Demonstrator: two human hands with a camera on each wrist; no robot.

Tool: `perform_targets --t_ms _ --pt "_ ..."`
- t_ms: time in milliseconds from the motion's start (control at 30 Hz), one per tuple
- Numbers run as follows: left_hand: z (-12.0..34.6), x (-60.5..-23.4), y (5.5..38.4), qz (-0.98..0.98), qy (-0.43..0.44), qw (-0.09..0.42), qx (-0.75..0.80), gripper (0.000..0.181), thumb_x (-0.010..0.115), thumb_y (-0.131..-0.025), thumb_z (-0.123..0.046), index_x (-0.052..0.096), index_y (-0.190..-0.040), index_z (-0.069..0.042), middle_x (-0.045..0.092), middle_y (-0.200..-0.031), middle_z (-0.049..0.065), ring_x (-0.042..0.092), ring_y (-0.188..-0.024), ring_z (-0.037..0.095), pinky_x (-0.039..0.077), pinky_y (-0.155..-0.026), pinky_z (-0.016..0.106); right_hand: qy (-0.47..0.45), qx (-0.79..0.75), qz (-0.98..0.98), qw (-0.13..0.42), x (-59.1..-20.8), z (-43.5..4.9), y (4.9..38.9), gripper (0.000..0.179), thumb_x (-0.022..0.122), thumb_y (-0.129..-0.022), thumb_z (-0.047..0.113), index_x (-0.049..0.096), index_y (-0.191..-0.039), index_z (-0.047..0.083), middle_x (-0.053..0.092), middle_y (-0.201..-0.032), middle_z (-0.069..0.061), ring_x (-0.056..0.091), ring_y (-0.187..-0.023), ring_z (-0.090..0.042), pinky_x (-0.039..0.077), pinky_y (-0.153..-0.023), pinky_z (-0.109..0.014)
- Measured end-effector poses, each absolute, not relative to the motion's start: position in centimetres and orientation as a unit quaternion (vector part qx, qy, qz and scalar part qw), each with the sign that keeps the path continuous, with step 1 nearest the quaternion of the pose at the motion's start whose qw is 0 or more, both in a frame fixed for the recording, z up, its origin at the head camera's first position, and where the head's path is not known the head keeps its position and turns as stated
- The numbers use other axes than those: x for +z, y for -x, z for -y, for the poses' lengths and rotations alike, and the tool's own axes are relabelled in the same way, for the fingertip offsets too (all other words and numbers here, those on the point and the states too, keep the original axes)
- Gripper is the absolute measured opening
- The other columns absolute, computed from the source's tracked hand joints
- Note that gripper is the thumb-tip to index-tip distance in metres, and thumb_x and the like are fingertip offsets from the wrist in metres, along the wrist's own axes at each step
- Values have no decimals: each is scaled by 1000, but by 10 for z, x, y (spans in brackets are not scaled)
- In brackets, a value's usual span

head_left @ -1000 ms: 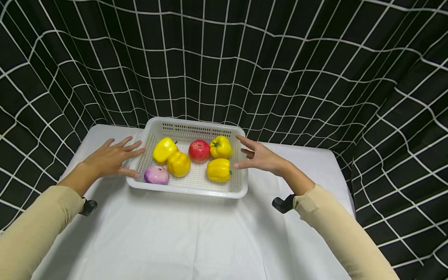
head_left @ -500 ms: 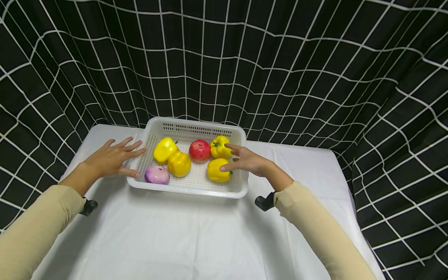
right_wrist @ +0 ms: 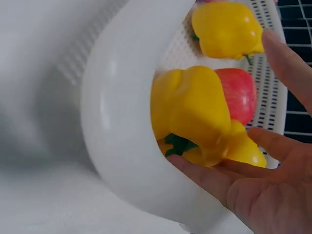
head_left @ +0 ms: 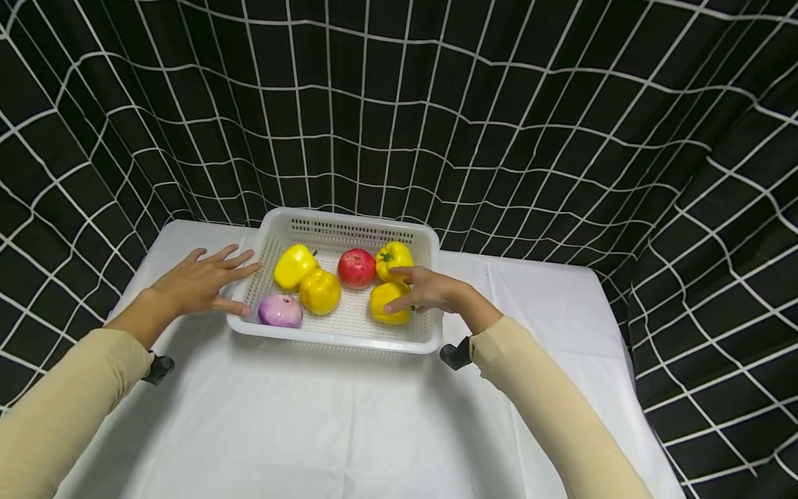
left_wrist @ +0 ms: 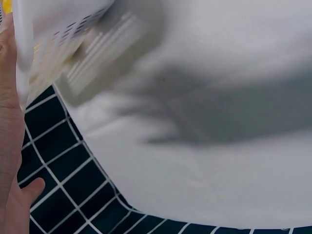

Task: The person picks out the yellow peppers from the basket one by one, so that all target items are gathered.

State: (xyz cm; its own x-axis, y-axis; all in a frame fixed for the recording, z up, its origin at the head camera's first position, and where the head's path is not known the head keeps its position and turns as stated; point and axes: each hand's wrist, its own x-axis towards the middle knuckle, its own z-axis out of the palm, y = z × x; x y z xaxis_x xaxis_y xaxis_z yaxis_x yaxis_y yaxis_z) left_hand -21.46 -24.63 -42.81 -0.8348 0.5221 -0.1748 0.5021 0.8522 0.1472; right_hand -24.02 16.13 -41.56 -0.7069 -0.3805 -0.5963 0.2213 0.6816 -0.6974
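Note:
My left hand (head_left: 202, 281) is spread wide at the left end of a white perforated basket (head_left: 330, 340), its fingertips at the rim. Over the basket's right end reaches my right hand (head_left: 430, 290), thumb and fingers apart around the front-right yellow bell pepper (head_left: 382, 305). In the right wrist view that bell pepper (right_wrist: 195, 102), green stem showing, lies close to the fingers. Behind it sits another yellow bell pepper (head_left: 389, 256), beside a round red fruit (head_left: 357, 269). Two more yellow bell peppers, one at the back (head_left: 293, 267) and one ahead of it (head_left: 320, 292), lie left of centre.
A purple and white round vegetable (head_left: 280, 311) rests in the basket's front-left corner. The basket stands on a white-covered table (head_left: 324, 416), near its back edge. A black curtain with a white grid (head_left: 399, 104) rises behind and along both sides.
My right hand has moved left from the basket's right rim to the front-right yellow bell pepper. My left hand has stayed put, and the basket's contents have not shifted.

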Motion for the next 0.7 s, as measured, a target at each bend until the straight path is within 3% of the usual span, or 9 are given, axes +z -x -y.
perform_targets --t_ms 300,700 --pt "246 -426 216 -956 -271 99 47 88 70 -84 -60 39 -153 -15 29 -160 17 18 -148 44 16 -110 73 25 -392 -827 402 -419 -157 249 76 71 -91 7 33 -156 16 15 -165 -14 33 -143 -39 43 -103 -60" --pt "246 -427 215 -956 -271 104 50 90 70 -83 -61 40 -153 -14 29 -160 17 19 -148 44 17 -111 73 -10 -377 -826 418 -427 -149 253 75 66 -92 -1 32 -157 15 16 -163 -15 36 -141 -41 45 -103 -58"
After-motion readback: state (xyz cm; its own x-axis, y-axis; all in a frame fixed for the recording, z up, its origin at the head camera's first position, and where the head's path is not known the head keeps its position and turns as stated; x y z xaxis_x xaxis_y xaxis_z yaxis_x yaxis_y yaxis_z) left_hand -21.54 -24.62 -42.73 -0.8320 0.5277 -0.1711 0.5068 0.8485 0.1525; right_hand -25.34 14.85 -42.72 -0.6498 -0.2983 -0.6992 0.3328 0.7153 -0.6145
